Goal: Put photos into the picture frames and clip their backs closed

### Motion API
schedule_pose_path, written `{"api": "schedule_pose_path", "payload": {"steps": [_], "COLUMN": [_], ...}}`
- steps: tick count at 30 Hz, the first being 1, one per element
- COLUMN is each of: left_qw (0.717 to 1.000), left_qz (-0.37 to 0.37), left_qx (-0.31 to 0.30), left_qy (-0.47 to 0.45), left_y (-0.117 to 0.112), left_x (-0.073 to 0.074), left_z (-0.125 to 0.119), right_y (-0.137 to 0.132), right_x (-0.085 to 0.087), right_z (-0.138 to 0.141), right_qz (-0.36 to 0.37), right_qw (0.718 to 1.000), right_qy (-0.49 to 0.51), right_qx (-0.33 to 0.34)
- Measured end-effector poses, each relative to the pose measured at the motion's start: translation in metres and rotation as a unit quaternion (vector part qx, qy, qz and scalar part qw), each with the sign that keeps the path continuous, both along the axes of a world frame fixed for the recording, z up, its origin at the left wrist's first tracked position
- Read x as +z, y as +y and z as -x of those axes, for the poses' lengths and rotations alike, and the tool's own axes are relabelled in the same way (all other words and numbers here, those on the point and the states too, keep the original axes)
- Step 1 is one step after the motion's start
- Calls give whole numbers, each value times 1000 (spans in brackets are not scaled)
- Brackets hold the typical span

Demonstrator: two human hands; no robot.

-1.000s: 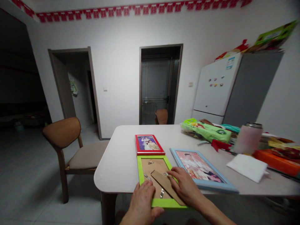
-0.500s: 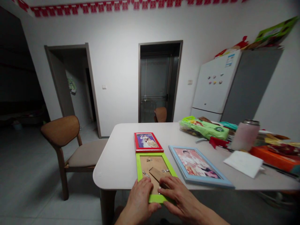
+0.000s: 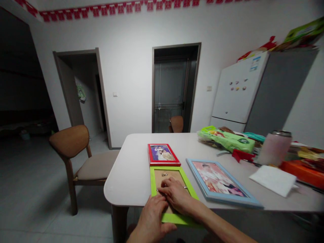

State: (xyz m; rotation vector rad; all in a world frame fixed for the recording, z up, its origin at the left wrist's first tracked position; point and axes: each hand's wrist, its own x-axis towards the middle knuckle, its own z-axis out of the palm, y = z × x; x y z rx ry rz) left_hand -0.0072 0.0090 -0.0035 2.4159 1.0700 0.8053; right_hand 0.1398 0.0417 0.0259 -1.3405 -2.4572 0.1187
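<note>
"Asking re the green frame (image 3: 177, 219): pos?"
"Back-up on the table (image 3: 134, 168), nr edge, 6 o'clock. Long axis approx 11 to 5."
"Right hand (image 3: 177, 195)?"
"Reaches over from 4 o'clock, fingers bunched at the metal clip (image 3: 157, 190) on frame's 9 o'clock side. Clip's abt 9 o'clock from palm. Can't tell if they pinch it."
"Left hand (image 3: 152, 215)?"
"Frame's 7 o'clock corner: fingers close together on rim, thumb spread toward 6. Can't tell if it clamps. Just below clip, but right's fingertips r nearer."
"Nearby?"
"Red frame (image 3: 164, 154) at 12, seems touching; blue frame (image 3: 221, 182) abt 3, apart."
</note>
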Motion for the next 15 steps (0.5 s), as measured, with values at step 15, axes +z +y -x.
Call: {"api": "schedule_pose_path", "payload": {"steps": [15], "left_qw": [1000], "left_qz": [14], "left_qx": [16], "left_qy": [-5], "left_y": [0], "left_x": [-5], "left_z": [3], "right_y": [59], "right_x": [-14], "right_z": [-12], "right_qz": [17], "right_qw": [974], "right_qy": [105], "right_qx": [-202]}}
